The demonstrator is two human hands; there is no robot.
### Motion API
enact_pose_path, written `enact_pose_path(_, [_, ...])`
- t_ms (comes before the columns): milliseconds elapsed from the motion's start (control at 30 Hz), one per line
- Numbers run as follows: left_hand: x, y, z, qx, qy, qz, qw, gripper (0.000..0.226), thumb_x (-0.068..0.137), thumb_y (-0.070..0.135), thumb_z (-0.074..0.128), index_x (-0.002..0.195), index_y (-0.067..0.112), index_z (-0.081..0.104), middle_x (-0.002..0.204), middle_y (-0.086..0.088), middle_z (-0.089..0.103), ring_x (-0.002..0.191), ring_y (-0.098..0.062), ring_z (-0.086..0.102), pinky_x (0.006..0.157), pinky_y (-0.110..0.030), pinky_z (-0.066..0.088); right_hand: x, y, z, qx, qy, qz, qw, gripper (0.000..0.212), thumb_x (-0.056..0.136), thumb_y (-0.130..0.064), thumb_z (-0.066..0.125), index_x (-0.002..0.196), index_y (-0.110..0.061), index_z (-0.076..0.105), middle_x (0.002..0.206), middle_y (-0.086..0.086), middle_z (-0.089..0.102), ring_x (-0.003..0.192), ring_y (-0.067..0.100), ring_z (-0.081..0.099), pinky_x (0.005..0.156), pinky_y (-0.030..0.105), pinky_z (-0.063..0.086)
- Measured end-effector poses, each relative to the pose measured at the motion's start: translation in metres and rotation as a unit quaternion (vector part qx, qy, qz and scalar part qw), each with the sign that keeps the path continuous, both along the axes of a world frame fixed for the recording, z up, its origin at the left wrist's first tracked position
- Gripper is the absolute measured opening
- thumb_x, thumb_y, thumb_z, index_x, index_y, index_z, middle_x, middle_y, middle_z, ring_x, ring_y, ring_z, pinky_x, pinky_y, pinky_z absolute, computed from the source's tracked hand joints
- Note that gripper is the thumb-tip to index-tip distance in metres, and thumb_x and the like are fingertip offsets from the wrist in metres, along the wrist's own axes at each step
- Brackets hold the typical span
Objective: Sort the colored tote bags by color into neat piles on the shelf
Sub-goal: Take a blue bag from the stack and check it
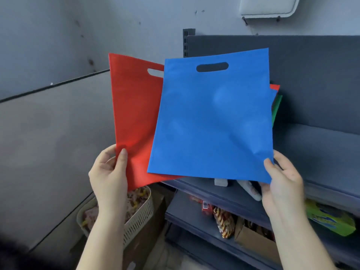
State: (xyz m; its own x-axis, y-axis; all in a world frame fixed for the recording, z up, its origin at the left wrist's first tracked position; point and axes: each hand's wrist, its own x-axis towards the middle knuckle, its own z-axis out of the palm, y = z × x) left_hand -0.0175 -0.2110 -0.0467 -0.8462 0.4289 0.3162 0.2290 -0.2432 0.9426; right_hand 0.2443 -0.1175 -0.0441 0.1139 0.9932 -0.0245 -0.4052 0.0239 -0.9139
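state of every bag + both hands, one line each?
red bag: held up, flat, partly behind the blue one
blue bag: held up, flat, in front
green bag: edge only, behind blue
left hand: pinches red bag's bottom corner
right hand: pinches blue bag's bottom corner

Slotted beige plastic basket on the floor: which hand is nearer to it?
Left. The left hand, gripping the red non-woven tote bag, appears directly above the slotted beige plastic basket. The right hand, holding the blue non-woven tote bag, is far off to the right.
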Motion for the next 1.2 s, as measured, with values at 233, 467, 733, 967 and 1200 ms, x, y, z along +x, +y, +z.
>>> enact_pose_path(233, [-0.001, -0.117, 0.007, 0.063, -0.047, 0.102, 0.992, 0.017, 0.093, 0.01, 0.058, 0.089, 0.024, 0.065, 0.073, 0.015, 0.072, 0.068, 0.002, 0.063, 0.066, -0.014, 0.052, -0.033, -0.051, -0.007, -0.027, 0.077, 0.135, 0.988, 0.028, 0.099, -0.004, 0.043, 0.107, -0.021, 0.064, 0.098, -0.003, 0.074, 0.086, 0.01, 0.071, 0.057, 0.022, 0.056])
enact_pose_path(467, [-0.009, -0.227, 0.019, 0.115, -0.061, 0.212, 0.969, 0.012, 0.091, 0.011, 0.059, 0.089, 0.023, 0.061, 0.061, 0.011, 0.067, 0.05, 0.002, 0.055, 0.051, -0.015, 0.047, -0.1, -0.102, -0.005, -0.048, 0.1, 0.265, 0.958, 0.029, 0.098, -0.005, 0.045, 0.096, -0.025, 0.065, 0.089, -0.01, 0.075, 0.081, 0.007, 0.071, 0.062, 0.024, 0.058])
enact_pose_path(733, [-0.021, -0.339, 0.022, 0.122, -0.054, 0.336, 0.932, 0.012, 0.091, 0.012, 0.059, 0.091, 0.024, 0.061, 0.061, 0.01, 0.067, 0.053, -0.001, 0.058, 0.053, -0.017, 0.052, -0.181, -0.176, 0.009, -0.059, 0.128, 0.404, 0.904, 0.029, 0.097, -0.002, 0.043, 0.103, -0.022, 0.062, 0.088, -0.008, 0.074, 0.083, 0.009, 0.071, 0.063, 0.02, 0.057])
enact_pose_path(967, [-0.055, -0.408, 0.031, 0.096, -0.059, 0.374, 0.921, 0.011, 0.091, 0.014, 0.061, 0.096, 0.023, 0.062, 0.082, -0.003, 0.068, 0.065, -0.011, 0.063, 0.061, -0.025, 0.056, -0.232, -0.239, 0.031, -0.051, 0.127, 0.462, 0.876, 0.027, 0.097, -0.002, 0.045, 0.102, -0.023, 0.062, 0.084, -0.011, 0.075, 0.085, 0.01, 0.071, 0.075, 0.023, 0.058])
enact_pose_path(1200, [-0.121, -0.461, 0.025, -0.025, -0.035, 0.377, 0.925, 0.019, 0.092, 0.012, 0.061, 0.11, 0.008, 0.061, 0.082, -0.004, 0.065, 0.066, -0.008, 0.061, 0.058, -0.018, 0.049, -0.272, -0.299, 0.049, -0.028, 0.138, 0.482, 0.865, 0.026, 0.098, 0.0, 0.044, 0.105, -0.017, 0.061, 0.086, -0.007, 0.074, 0.081, 0.007, 0.07, 0.065, 0.017, 0.054])
